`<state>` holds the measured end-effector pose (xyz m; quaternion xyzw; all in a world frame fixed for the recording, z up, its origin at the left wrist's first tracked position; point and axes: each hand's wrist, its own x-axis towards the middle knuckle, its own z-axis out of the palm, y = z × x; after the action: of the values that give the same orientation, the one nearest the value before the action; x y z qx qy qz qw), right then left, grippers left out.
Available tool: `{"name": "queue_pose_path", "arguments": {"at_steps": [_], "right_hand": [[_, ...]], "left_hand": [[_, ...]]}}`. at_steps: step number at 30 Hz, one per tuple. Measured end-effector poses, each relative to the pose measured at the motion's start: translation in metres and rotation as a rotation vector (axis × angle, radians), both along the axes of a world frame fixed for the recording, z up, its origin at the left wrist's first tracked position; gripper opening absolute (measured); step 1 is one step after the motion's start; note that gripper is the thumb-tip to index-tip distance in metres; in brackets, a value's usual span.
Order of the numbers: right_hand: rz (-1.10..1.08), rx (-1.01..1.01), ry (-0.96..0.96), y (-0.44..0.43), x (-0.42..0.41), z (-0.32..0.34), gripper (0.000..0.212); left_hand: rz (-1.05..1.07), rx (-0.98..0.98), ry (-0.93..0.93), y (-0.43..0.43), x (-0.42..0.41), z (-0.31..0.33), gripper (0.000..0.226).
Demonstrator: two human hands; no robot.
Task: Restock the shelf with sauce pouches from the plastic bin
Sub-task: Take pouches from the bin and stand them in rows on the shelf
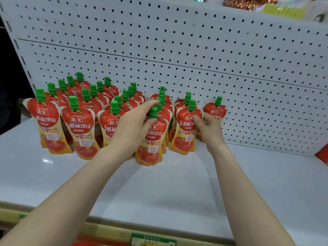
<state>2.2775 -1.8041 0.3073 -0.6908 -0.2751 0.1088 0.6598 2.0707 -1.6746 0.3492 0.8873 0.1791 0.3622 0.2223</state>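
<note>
Left hand [134, 125] grips front pouch [150, 144] below green cap [153, 112]. Right hand [208, 127] pinches neighbouring pouch [184, 137] by edge. Both upright on white shelf [159, 192], among pouch rows [79, 107] before pegboard [195, 50].

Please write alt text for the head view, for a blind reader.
A person's left hand holds a front sauce pouch near its green cap while the right hand grips the neighbouring pouch; more pouches stand in rows on the white shelf before a pegboard.
</note>
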Motion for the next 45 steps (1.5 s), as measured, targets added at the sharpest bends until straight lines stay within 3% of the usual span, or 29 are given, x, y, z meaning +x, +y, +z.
{"name": "queue_pose_path", "arguments": {"at_steps": [6, 10, 13, 17, 21, 31, 36, 40, 45], "right_hand": [[0.007, 0.014, -0.043, 0.003, -0.002, -0.002, 0.016], [0.008, -0.006, -0.053, 0.001, -0.002, 0.000, 0.009], [-0.028, -0.073, -0.086, -0.002, -0.004, 0.003, 0.023], [-0.175, -0.228, -0.292, -0.020, -0.022, 0.012, 0.039], [-0.295, -0.336, -0.513, -0.058, -0.057, 0.010, 0.037], [-0.496, -0.588, -0.686, -0.228, -0.231, -0.075, 0.036], [-0.607, -0.706, -0.503, -0.330, -0.318, -0.163, 0.032], [-0.627, -0.843, -0.142, -0.399, -0.366, -0.259, 0.032], [-0.478, -1.077, 0.231, -0.454, -0.375, -0.365, 0.048]], "left_hand": [[-0.007, 0.074, -0.022, 0.000, -0.002, -0.002, 0.051], [0.004, 0.116, -0.024, -0.001, -0.002, -0.005, 0.051], [0.015, 0.136, -0.026, 0.000, -0.003, -0.007, 0.053], [0.017, 0.160, -0.085, -0.004, -0.015, -0.008, 0.053], [0.019, 0.181, -0.147, -0.016, -0.044, -0.017, 0.050], [-0.407, -0.060, -0.212, -0.137, -0.131, -0.110, 0.037], [-0.623, -0.227, -0.027, -0.225, -0.161, -0.196, 0.037], [-0.709, -0.313, 0.341, -0.281, -0.180, -0.284, 0.045], [-0.671, -0.439, 0.806, -0.341, -0.182, -0.384, 0.058]]}}
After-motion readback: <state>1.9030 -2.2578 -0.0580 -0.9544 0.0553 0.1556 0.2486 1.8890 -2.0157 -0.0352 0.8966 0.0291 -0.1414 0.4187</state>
